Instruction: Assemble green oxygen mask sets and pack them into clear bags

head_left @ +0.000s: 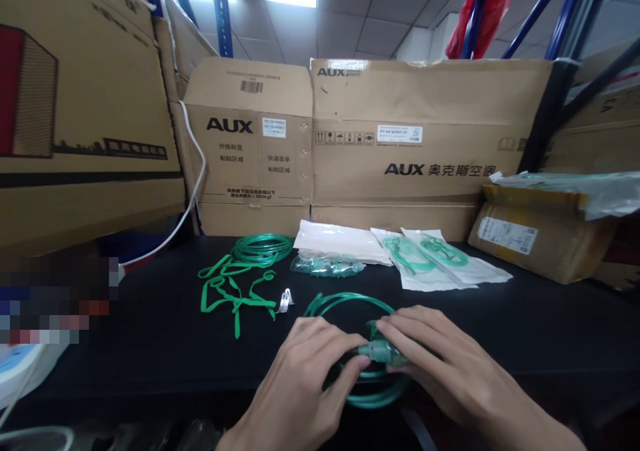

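Between my hands, near the front of the black table, is a translucent green plastic connector (381, 352) with a narrow tip pointing left. My left hand (320, 364) pinches that tip between thumb and forefinger. Closed around the connector's wider right end is my right hand (440, 358), whose fingers hide most of that part. A coil of clear green tubing (353, 297) loops behind and below both hands. Whether the tubing joins the connector is hidden by my fingers.
Farther back lie green elastic straps (235, 296), another tubing coil (263, 248), clear green mask parts (327, 266), white packets (340, 241) and bagged tubing (443, 251). A small metal strip piece (285, 300) lies beside the straps. Cardboard boxes (530, 231) stand right and behind.
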Action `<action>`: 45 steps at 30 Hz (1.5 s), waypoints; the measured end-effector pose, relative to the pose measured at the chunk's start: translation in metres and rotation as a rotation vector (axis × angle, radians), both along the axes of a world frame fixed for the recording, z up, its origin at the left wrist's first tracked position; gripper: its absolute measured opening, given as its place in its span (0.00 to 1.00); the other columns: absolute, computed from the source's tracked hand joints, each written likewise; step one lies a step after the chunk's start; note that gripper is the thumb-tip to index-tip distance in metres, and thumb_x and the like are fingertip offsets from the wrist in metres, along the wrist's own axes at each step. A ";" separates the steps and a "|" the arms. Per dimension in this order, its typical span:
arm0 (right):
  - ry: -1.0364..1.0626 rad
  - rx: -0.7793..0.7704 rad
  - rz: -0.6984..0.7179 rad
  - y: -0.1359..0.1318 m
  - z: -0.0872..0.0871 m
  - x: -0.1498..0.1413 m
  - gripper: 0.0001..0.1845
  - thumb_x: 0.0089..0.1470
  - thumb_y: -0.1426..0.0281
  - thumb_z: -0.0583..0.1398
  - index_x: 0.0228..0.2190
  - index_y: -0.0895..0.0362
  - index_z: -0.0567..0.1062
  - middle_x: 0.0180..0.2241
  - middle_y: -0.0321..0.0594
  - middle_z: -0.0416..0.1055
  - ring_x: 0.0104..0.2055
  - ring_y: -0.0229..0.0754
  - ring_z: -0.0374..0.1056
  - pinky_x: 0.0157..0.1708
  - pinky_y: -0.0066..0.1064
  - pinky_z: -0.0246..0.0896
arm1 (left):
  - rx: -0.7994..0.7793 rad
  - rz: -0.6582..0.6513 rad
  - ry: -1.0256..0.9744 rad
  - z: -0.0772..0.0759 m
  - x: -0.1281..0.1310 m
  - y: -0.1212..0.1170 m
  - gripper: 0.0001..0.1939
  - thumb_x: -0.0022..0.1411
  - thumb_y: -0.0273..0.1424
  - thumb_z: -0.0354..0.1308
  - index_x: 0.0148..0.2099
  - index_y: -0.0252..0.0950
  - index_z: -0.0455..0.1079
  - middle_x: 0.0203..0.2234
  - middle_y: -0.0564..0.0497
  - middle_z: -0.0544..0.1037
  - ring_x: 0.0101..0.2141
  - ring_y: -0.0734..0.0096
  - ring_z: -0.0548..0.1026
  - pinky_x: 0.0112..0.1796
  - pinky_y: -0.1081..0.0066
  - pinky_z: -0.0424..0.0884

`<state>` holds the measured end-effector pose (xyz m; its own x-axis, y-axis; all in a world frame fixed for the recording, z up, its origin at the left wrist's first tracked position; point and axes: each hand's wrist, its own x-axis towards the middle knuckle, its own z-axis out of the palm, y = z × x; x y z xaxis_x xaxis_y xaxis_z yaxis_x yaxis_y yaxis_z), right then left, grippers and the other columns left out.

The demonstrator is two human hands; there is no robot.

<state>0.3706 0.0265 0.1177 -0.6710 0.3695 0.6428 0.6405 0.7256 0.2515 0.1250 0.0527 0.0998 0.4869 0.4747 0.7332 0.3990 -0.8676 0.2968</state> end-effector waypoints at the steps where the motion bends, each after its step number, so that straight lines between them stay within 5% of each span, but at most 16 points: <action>1: -0.034 0.005 -0.013 -0.001 0.000 0.001 0.21 0.70 0.76 0.53 0.62 0.63 0.68 0.54 0.52 0.75 0.57 0.50 0.71 0.55 0.45 0.72 | -0.014 -0.003 0.013 0.000 0.000 0.000 0.10 0.69 0.25 0.60 0.51 0.40 0.74 0.39 0.53 0.82 0.38 0.65 0.75 0.44 0.63 0.66; 8: -0.072 0.026 -0.015 -0.002 -0.007 0.001 0.24 0.70 0.76 0.51 0.64 0.62 0.65 0.58 0.48 0.73 0.64 0.50 0.65 0.62 0.45 0.66 | 0.015 -0.065 0.045 0.004 -0.002 0.004 0.14 0.71 0.20 0.55 0.52 0.40 0.75 0.36 0.54 0.81 0.36 0.66 0.73 0.40 0.63 0.67; 20: 0.189 -0.040 0.142 0.009 -0.014 -0.013 0.22 0.66 0.76 0.59 0.59 0.65 0.67 0.42 0.49 0.79 0.44 0.48 0.75 0.41 0.41 0.76 | 0.176 -0.016 0.003 0.003 0.000 0.004 0.13 0.69 0.17 0.53 0.44 0.36 0.75 0.35 0.51 0.82 0.36 0.65 0.73 0.40 0.64 0.70; 26: 0.090 -0.014 0.013 0.009 -0.010 -0.011 0.19 0.70 0.72 0.55 0.59 0.64 0.68 0.47 0.52 0.78 0.50 0.49 0.74 0.48 0.44 0.76 | 0.083 0.042 0.081 0.003 0.000 0.005 0.11 0.72 0.22 0.54 0.51 0.38 0.75 0.36 0.51 0.81 0.37 0.64 0.75 0.41 0.63 0.71; 32: -0.061 0.074 -0.085 0.017 -0.008 0.009 0.26 0.68 0.81 0.52 0.64 0.57 0.65 0.62 0.51 0.68 0.68 0.51 0.58 0.61 0.52 0.66 | -0.082 0.078 0.292 0.016 -0.018 0.002 0.16 0.66 0.33 0.65 0.56 0.46 0.75 0.46 0.54 0.80 0.47 0.61 0.75 0.53 0.56 0.70; 39: -0.012 0.130 -0.224 0.018 -0.017 0.032 0.31 0.61 0.87 0.48 0.59 0.54 0.72 0.62 0.51 0.68 0.66 0.52 0.62 0.57 0.50 0.71 | -0.107 -0.003 0.375 0.019 -0.027 0.000 0.18 0.66 0.32 0.66 0.57 0.48 0.75 0.47 0.53 0.79 0.49 0.62 0.76 0.55 0.56 0.71; 45: -0.022 0.024 -0.253 -0.022 -0.010 0.038 0.22 0.66 0.73 0.53 0.59 0.55 0.71 0.57 0.53 0.72 0.55 0.51 0.75 0.47 0.40 0.79 | -0.133 -0.042 0.432 0.024 -0.019 -0.003 0.14 0.72 0.33 0.58 0.58 0.48 0.73 0.49 0.54 0.79 0.50 0.65 0.76 0.60 0.52 0.67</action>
<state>0.4085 0.0046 0.1080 -0.5733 0.5120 0.6397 0.7950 0.5364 0.2831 0.1060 0.0498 0.1234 0.7559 0.5240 0.3924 0.4758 -0.8515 0.2206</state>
